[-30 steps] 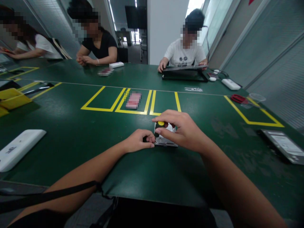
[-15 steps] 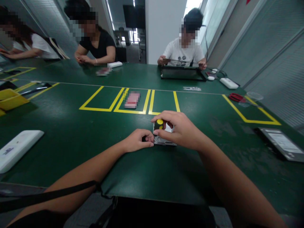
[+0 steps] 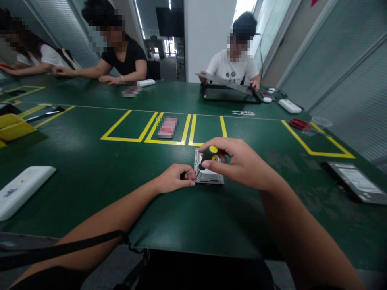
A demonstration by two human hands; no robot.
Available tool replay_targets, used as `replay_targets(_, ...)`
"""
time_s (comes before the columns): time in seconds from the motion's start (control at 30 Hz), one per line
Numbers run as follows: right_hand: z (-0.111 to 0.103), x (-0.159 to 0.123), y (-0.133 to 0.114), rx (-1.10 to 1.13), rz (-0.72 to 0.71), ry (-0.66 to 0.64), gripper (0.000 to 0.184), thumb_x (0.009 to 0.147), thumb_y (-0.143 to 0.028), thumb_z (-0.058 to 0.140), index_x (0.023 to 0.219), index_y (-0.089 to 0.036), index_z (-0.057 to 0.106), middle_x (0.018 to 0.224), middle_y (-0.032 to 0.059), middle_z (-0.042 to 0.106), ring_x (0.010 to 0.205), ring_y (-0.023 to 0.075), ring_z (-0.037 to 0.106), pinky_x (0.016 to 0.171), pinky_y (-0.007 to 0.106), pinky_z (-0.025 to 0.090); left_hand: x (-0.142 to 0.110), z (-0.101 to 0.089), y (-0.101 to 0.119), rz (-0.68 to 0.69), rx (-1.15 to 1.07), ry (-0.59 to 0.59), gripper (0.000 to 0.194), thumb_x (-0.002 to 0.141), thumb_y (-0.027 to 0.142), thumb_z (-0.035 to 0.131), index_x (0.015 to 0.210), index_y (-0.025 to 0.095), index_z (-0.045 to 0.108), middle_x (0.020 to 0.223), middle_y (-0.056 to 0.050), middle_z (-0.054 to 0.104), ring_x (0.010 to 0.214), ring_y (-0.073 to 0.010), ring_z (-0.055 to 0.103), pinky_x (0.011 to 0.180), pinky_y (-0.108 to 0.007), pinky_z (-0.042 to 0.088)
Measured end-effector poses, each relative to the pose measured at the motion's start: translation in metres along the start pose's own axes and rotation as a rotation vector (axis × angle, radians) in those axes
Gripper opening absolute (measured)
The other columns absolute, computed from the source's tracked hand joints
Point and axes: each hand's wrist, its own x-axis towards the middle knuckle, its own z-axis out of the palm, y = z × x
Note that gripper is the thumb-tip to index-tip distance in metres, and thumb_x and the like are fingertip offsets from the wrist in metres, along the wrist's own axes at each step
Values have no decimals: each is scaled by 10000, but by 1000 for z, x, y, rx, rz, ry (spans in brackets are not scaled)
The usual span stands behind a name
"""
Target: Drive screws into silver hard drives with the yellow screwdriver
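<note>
A silver hard drive point(image 3: 211, 178) lies flat on the green table in front of me. My right hand point(image 3: 238, 163) grips a small screwdriver point(image 3: 208, 155) with a dark, yellow-capped handle. The screwdriver leans to the right above the drive, its thin shaft slanting down to the drive's near left corner. At that same corner my left hand point(image 3: 178, 178) rests on the table, fingers curled and thumb against the drive's edge. The tip's exact contact point is hidden by the left fingertips.
A second drive-like metal unit point(image 3: 358, 181) lies at the right. To the left are a white device point(image 3: 26, 191) and a yellow bin point(image 3: 18, 128). A phone point(image 3: 168, 127) lies inside yellow tape marks. Across the table, a person holds a flat panel point(image 3: 226, 82) over a black frame.
The screwdriver has tilted to the right with my right hand, uncovering its shaft and more of the drive. My left hand stays put. Opposite, the panel has tilted and another person's arm has reached out.
</note>
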Motion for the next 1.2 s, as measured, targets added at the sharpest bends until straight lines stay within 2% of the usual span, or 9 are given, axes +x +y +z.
replay_targets(0.2, -26, -19, -18, -135, 119, 96, 233, 954, -325, 594, 1111, -158, 636, 979, 28, 654, 753, 103, 567, 658, 215, 398, -1, 1, -1, -15, 16, 17, 247, 787, 316, 738, 906, 157, 591, 788, 24, 571, 730, -120, 529, 687, -252, 421)
replay_targets(0.33, -30, -41, -10, -294, 177, 174, 235, 953, -300, 587, 1154, -181, 619, 1066, 37, 665, 838, 135, 623, 725, 239, 456, -4, 4, 2, 79, 151, 105, 271, 804, 343, 710, 940, 165, 557, 850, 2, 562, 768, -140, 522, 698, -270, 427)
replay_targets(0.43, -26, -60, 9, -386, 183, 172, 213, 948, -249, 564, 1142, -183, 624, 1135, 46, 664, 996, 172, 643, 869, 291, 500, -6, 10, 10, 232, 380, 193, 221, 861, 351, 630, 971, 166, 578, 946, -48, 585, 897, -194, 528, 814, -343, 435)
replay_targets(0.57, -12, -85, 48, -458, 156, 116, 260, 955, -183, 473, 1153, -150, 638, 1232, 85, 632, 1145, 200, 610, 1019, 368, 501, -7, 23, 23, 308, 626, 261, 235, 903, 334, 582, 1072, 174, 615, 1063, -91, 620, 1005, -245, 530, 884, -405, 413)
replay_targets(0.67, 1, -100, 76, -557, 189, 46, 329, 933, -130, 443, 1186, -119, 654, 1257, 123, 616, 1165, 228, 605, 1027, 392, 518, -5, 33, 31, 342, 746, 213, 271, 931, 317, 556, 1153, 174, 617, 1144, -104, 641, 1089, -264, 545, 935, -428, 405)
replay_targets(0.73, 9, -107, 89, -628, 263, -7, 366, 919, -100, 438, 1208, -118, 661, 1307, 139, 588, 1186, 249, 595, 1035, 403, 519, -2, 39, 35, 355, 810, 171, 328, 940, 309, 553, 1234, 168, 591, 1209, -109, 640, 1161, -268, 546, 977, -436, 399)
replay_targets(0.83, 18, -112, 101, -711, 364, -63, 379, 930, -87, 440, 1228, -130, 670, 1363, 143, 552, 1217, 279, 576, 1056, 423, 504, 1, 48, 37, 370, 899, 158, 395, 952, 295, 546, 1318, 148, 551, 1325, -123, 611, 1272, -276, 516, 1066, -453, 365)
replay_targets(0.97, 25, -116, 109, -715, 391, -88, 385, 950, -90, 437, 1256, -128, 668, 1395, 159, 521, 1241, 279, 562, 1082, 414, 482, 6, 54, 37, 356, 990, 168, 448, 970, 279, 523, 1393, 131, 501, 1435, -130, 550, 1351, -273, 475, 1130, -464, 325)
replay_targets(1.2, 30, -126, 121, -672, 412, -97, 489, 907, -31, 386, 1294, -158, 657, 1496, 161, 408, 1274, 282, 541, 1071, 414, 487, 11, 55, 27, 355, 1000, 191, 405, 985, 261, 523, 1382, 184, 523, 1413, -79, 594, 1336, -239, 515, 1134, -462, 322)
